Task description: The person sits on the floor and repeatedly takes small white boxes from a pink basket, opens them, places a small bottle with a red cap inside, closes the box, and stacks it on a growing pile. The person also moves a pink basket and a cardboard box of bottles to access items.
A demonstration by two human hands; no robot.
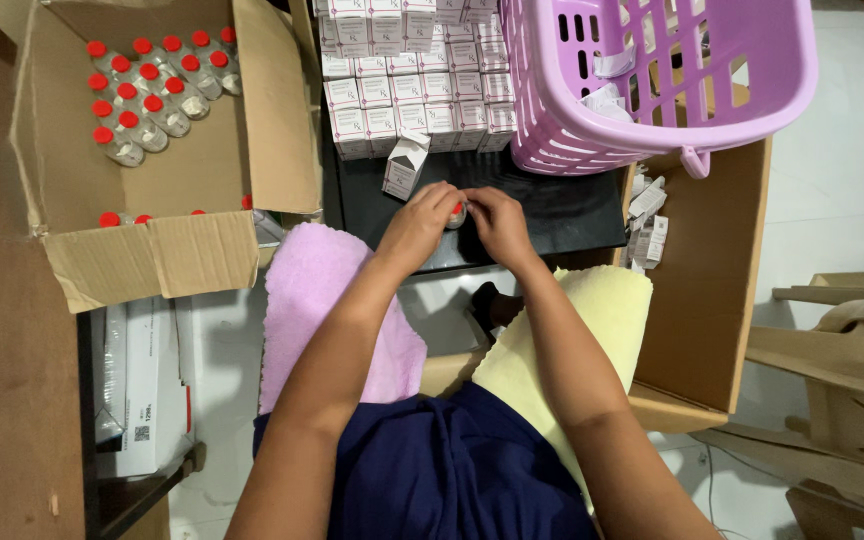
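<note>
Both my hands meet over a black tabletop [562, 215]. Between their fingertips is a small clear bottle with a red cap [456, 213]. My left hand [419, 225] grips it from the left and my right hand [497, 222] from the right. Just beyond my left hand stands one small white carton [404, 165] with its top flap open. Behind it lie rows of closed white cartons [417, 95].
An open cardboard box [167, 255] at the left holds several red-capped bottles [147, 90]. A lilac plastic basket [652, 80] sits at the upper right over another cardboard box [717, 290]. Pink [327, 300] and yellow [597, 320] towels cover my knees. Wooden chairs [842, 400] stand at right.
</note>
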